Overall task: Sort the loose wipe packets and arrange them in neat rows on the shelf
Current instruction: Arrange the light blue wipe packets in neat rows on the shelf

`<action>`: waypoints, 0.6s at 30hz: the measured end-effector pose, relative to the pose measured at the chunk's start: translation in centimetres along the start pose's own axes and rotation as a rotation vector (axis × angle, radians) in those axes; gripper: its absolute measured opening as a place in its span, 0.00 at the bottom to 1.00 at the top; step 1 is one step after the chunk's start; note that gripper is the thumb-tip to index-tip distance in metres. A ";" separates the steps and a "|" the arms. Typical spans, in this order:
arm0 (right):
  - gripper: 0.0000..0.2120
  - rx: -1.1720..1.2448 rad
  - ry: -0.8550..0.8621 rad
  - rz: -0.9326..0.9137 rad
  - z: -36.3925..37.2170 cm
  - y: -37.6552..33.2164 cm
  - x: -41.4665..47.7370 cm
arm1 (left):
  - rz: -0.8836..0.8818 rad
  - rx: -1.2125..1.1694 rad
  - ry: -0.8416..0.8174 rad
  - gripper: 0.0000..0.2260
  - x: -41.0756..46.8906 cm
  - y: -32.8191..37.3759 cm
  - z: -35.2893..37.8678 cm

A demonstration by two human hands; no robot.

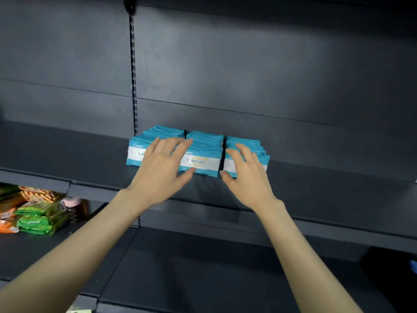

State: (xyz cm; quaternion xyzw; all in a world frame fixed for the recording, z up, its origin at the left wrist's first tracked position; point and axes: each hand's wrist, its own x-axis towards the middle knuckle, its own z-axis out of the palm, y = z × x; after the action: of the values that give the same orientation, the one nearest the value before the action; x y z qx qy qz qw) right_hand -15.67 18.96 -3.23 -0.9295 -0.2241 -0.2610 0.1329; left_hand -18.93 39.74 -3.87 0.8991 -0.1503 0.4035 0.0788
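I saw teal wipe packets (203,160) with white bands, dark grey shelf (320,177), bright green packs (37,221), an orange pack (6,227), a pale pink bottle cap (70,202).

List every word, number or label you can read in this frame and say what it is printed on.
No text here can be read.
teal wipe packets: white band with a yellowish mark and small print, too blurred to read; the left hand partly covers the band on the leftmost row.
green packets: print too small and blurred.
orange packets: print blurred.
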 end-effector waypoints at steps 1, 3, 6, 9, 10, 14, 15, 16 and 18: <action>0.25 0.023 0.015 -0.002 0.6 -1.4 -0.9 | -0.003 -0.005 0.001 0.27 -1.5 -0.6 -0.5; 0.25 0.060 0.028 0.004 2.2 -4.2 -2.7 | -0.003 -0.004 -0.011 0.27 -5.0 -2.1 -1.2; 0.24 0.098 0.000 0.044 4.9 -8.1 -5.9 | -0.001 -0.001 -0.082 0.26 -10.5 -4.2 -1.5; 0.22 0.087 -0.016 0.052 8.3 -11.1 -9.7 | -0.011 -0.014 -0.155 0.26 -15.9 -6.1 -1.2; 0.22 0.088 -0.028 0.056 9.6 -11.9 -11.0 | -0.021 -0.020 -0.183 0.26 -17.6 -6.6 -0.9; 0.21 0.111 -0.141 0.116 14.9 -14.1 -16.2 | -0.063 -0.055 -0.307 0.25 -24.7 -8.0 1.1; 0.21 0.116 -0.165 0.131 16.3 -14.5 -17.4 | -0.077 -0.063 -0.344 0.25 -26.4 -8.3 2.0; 0.21 0.123 -0.195 0.140 18.0 -14.7 -18.7 | -0.099 -0.073 -0.391 0.25 -28.3 -8.5 2.9; 0.21 0.134 -0.286 0.162 21.4 -15.1 -21.4 | -0.141 -0.089 -0.481 0.25 -32.2 -8.8 5.0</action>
State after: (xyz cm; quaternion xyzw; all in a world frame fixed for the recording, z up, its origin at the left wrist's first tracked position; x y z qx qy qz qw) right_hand -30.28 32.37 -30.68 -0.9613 -0.1820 -0.0989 0.1817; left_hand -32.74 53.38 -31.45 0.9731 -0.1192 0.1647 0.1082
